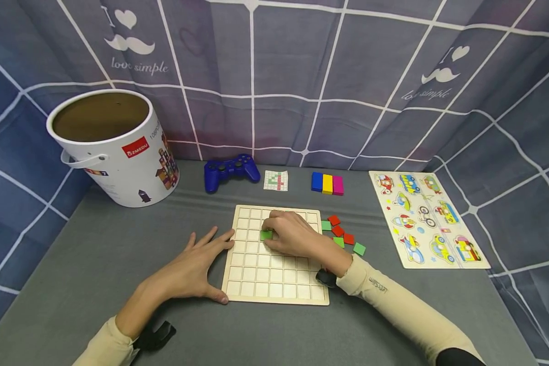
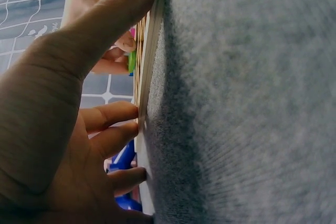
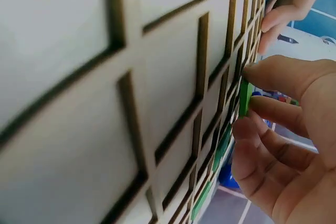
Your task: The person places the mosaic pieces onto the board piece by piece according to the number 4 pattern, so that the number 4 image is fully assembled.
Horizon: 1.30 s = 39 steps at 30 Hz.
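Note:
A wooden grid board point(image 1: 256, 274) lies on the grey table. My right hand point(image 1: 295, 235) is over its upper middle and pinches a green square tile point(image 1: 266, 235) between thumb and fingers. In the right wrist view that tile point(image 3: 244, 98) stands tilted at the grid's surface. Farther along the grid, two more green tiles point(image 3: 221, 149) sit in cells; the hand hides them from the head view. My left hand point(image 1: 187, 267) has its fingers spread, with thumb and fingertips touching the board's left edge.
Loose red tiles point(image 1: 348, 239) and green tiles point(image 1: 359, 248) lie right of the board. Behind it are a blue game controller point(image 1: 231, 170), a small pattern card point(image 1: 276, 180) and coloured blocks point(image 1: 327, 183). A white bucket point(image 1: 132, 173) stands left, a picture puzzle point(image 1: 421, 249) right.

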Each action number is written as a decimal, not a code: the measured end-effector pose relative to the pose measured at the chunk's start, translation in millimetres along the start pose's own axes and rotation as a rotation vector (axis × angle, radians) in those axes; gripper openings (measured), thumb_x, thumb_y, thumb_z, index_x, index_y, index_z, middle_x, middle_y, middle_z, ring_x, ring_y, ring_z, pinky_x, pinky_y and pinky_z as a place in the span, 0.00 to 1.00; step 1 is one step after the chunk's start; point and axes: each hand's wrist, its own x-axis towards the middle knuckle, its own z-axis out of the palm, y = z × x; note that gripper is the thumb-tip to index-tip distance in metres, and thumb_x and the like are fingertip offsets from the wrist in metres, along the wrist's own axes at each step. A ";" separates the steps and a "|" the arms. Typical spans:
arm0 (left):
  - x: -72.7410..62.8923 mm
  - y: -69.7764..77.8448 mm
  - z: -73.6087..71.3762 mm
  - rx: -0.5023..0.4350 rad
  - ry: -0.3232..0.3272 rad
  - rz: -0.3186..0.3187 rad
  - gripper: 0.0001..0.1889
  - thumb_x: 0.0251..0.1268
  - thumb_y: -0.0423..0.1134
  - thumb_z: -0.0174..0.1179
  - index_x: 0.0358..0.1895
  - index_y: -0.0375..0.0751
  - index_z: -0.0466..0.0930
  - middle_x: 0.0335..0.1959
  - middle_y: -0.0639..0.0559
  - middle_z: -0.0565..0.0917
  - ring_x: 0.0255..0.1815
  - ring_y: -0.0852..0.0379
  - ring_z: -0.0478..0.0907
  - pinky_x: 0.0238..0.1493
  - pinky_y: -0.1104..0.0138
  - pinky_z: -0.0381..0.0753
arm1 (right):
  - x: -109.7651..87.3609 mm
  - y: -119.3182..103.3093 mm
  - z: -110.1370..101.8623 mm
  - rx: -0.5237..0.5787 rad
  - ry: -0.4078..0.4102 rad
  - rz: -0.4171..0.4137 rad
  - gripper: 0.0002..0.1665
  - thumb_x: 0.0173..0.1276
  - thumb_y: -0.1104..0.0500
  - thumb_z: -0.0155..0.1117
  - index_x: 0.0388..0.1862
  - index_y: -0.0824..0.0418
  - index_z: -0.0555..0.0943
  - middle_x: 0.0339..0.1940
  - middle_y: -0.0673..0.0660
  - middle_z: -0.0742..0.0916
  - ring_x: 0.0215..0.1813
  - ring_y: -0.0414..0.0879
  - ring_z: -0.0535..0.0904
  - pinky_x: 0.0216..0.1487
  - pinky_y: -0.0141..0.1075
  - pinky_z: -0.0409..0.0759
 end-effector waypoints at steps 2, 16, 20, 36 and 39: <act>-0.1 0.1 -0.1 0.004 -0.001 -0.002 0.63 0.28 0.71 0.78 0.75 0.48 0.65 0.81 0.56 0.52 0.80 0.40 0.41 0.66 0.27 0.37 | 2.6 -2.5 0.3 0.001 -0.023 -0.007 0.08 0.63 0.58 0.71 0.41 0.55 0.87 0.32 0.48 0.80 0.27 0.38 0.71 0.29 0.33 0.71; 3.1 1.5 1.0 0.009 -0.003 0.007 0.63 0.28 0.72 0.77 0.75 0.49 0.65 0.81 0.55 0.52 0.80 0.39 0.41 0.66 0.27 0.37 | 4.1 -2.9 -8.5 -0.016 -0.078 0.053 0.06 0.61 0.56 0.75 0.37 0.53 0.88 0.31 0.48 0.81 0.29 0.39 0.72 0.29 0.34 0.71; 2.4 1.7 1.1 0.007 -0.001 0.005 0.63 0.28 0.71 0.78 0.75 0.48 0.65 0.81 0.55 0.52 0.80 0.40 0.41 0.66 0.27 0.37 | -8.1 -0.1 -12.4 -0.001 -0.024 0.043 0.10 0.62 0.56 0.74 0.42 0.55 0.88 0.34 0.49 0.83 0.30 0.38 0.73 0.30 0.34 0.72; 1.6 0.1 0.0 -0.005 0.011 0.005 0.63 0.27 0.70 0.79 0.75 0.49 0.65 0.81 0.55 0.53 0.80 0.39 0.42 0.65 0.26 0.37 | -103.6 51.2 -59.5 -0.023 0.078 0.202 0.11 0.59 0.63 0.77 0.41 0.60 0.88 0.29 0.47 0.83 0.26 0.40 0.74 0.25 0.34 0.71; 1.9 0.4 0.3 -0.012 0.007 0.005 0.63 0.28 0.69 0.79 0.75 0.48 0.65 0.81 0.55 0.52 0.80 0.39 0.41 0.65 0.26 0.37 | -117.6 57.5 -56.3 -0.018 0.074 0.229 0.10 0.58 0.63 0.76 0.40 0.59 0.88 0.28 0.46 0.82 0.27 0.41 0.74 0.26 0.34 0.71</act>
